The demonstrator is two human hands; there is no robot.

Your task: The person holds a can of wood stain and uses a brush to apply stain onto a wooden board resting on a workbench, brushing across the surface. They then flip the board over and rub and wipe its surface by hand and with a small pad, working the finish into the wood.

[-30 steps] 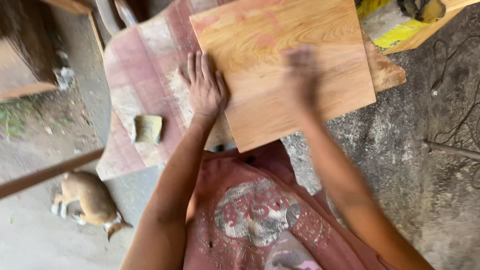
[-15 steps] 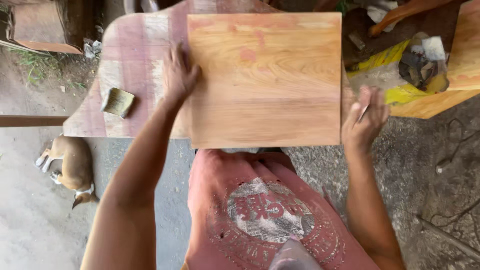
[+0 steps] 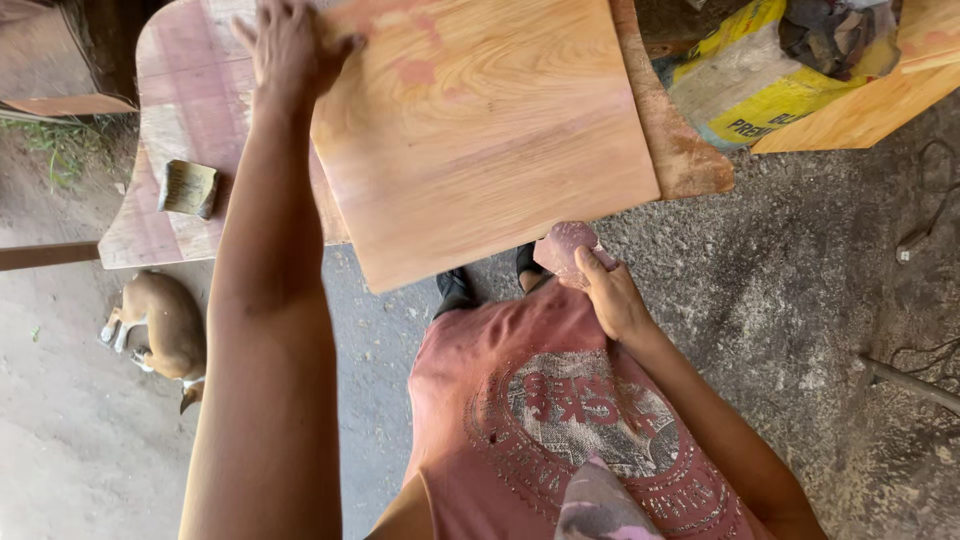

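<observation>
**A Smooth Wood Board and a Bit of Sandpaper**

There is one big wood board (image 3: 480, 130). It is flat, nearly square, and light orange with pink streaks and wavy lines in the grain. It looks smooth. It lies on top of a worn table (image 3: 190, 110) that has a rounded corner and faded pink paint. The near edge of the board sticks out past the table.

The left hand (image 3: 290, 45) lies flat on the far left part of the board, with the fingers spread wide. The right hand (image 3: 612, 295) is just below the near edge of the board. It is closed around one small piece of sandpaper (image 3: 570, 245), which is reddish, rough and bent.

One small tan block (image 3: 188, 188) sits on the left part of the table. One brown and white dog (image 3: 160, 325) lies on the gray dusty ground (image 3: 800, 300) at the left. One yellow crumpled bag (image 3: 745, 85) is at the far right.
</observation>
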